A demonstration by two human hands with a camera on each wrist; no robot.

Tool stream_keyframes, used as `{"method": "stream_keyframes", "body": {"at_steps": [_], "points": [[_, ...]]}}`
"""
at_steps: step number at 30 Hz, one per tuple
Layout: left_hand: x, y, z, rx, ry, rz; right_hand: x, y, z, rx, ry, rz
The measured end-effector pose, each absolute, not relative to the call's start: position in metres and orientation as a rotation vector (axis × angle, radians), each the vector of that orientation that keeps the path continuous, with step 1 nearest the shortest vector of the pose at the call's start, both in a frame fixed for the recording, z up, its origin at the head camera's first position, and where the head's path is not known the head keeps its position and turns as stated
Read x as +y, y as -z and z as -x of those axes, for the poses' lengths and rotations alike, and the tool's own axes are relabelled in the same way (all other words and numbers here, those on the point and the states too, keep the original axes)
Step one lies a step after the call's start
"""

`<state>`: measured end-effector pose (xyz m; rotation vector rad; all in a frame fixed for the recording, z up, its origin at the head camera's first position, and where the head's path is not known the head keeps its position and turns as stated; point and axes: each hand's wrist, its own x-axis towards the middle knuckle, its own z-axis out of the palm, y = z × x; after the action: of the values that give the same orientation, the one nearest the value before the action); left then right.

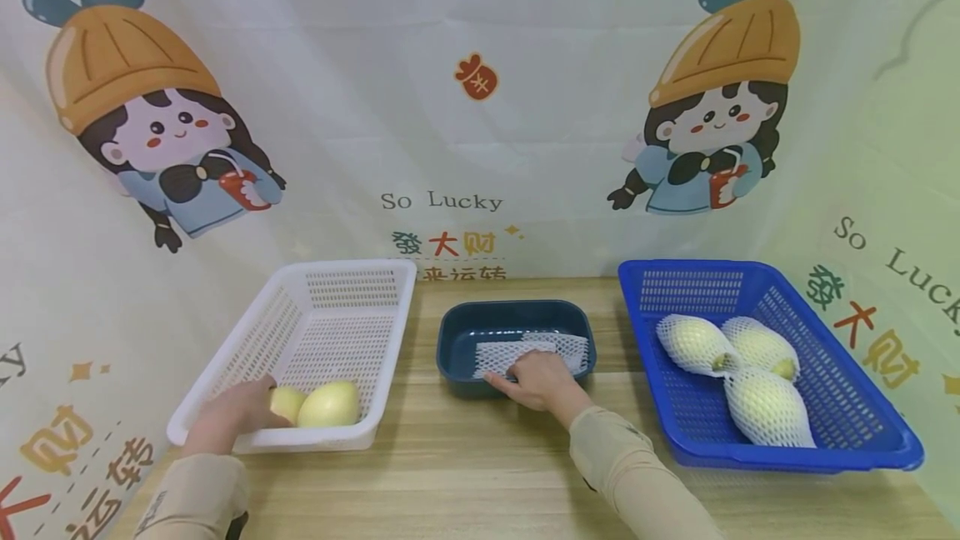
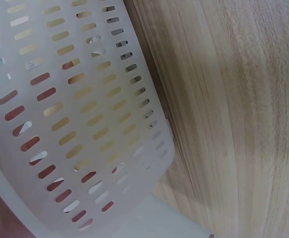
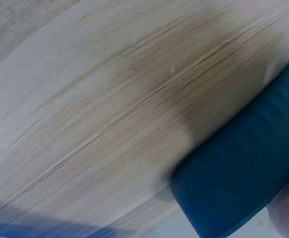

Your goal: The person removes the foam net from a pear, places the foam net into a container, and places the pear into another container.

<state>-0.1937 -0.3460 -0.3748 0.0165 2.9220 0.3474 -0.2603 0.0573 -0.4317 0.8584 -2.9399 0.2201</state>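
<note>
At the near end of the white basket (image 1: pixel 386 340), my left hand (image 1: pixel 236 411) holds a smooth pale yellow fruit (image 1: pixel 287 404), with fingers and thumb on either side of it. A second, larger-looking fruit (image 1: pixel 330 404) lies just to its right. Through the basket slots in the left wrist view, yellow fruit (image 2: pixel 102 106) shows. My right hand (image 1: pixel 542 380) reaches over the near rim of a dark teal tray (image 1: pixel 465 332), fingers down at the white foam nets (image 1: pixel 498 354). Those fingertips are hidden, and I cannot tell whether they pinch a net.
On the right, a blue basket (image 1: pixel 660 415) holds several pale fruits (image 1: pixel 765 407) in white foam nets. All three containers stand on a wood-grain table (image 1: pixel 420 490). A printed cloth (image 1: pixel 540 148) hangs behind and at both sides.
</note>
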Motion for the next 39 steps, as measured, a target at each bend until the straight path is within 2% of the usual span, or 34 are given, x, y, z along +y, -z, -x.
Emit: {"method": "stream_keyframes", "body": {"at_steps": [22,39], "points": [[-0.352,0.379,0.195,2.898,-0.396,-0.003,0.070,0.412,0.263,-2.643,-0.177,-0.995],[-0.349,0.374,0.185,3.081,-0.323,0.014,0.122,0.383,0.236,-2.451,-0.295,-0.900]]}}
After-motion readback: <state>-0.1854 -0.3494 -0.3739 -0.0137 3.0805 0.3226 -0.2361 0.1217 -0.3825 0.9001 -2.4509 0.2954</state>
